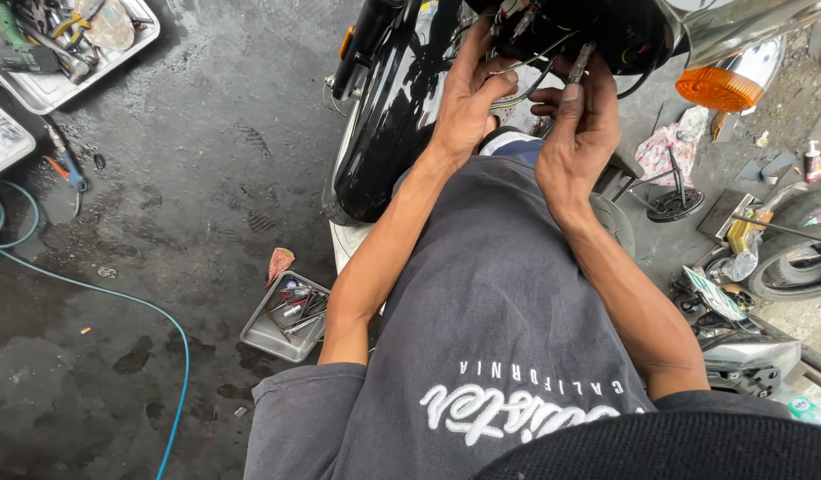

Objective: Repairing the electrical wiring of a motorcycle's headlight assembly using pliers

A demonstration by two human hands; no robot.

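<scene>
Both my hands reach up into the open headlight housing point(606, 36) of a black motorcycle. My left hand point(468, 98) pinches a bundle of thin wires point(526, 76) that runs out of the housing. My right hand point(581, 129) grips a slim metal tool point(577, 64), its tip pointing up into the wiring. The two hands almost touch. The black front fender point(388, 133) curves down to the left of my left forearm. An orange turn signal point(719, 87) sticks out to the right of my right hand.
A small metal tray point(264, 338) with tools lies on the wet concrete floor by my left elbow. A blue hose point(135, 302) curves across the floor. Larger tool trays point(55, 89) sit top left. A tyre point(797, 258), a rag point(664, 147) and loose parts crowd the right side.
</scene>
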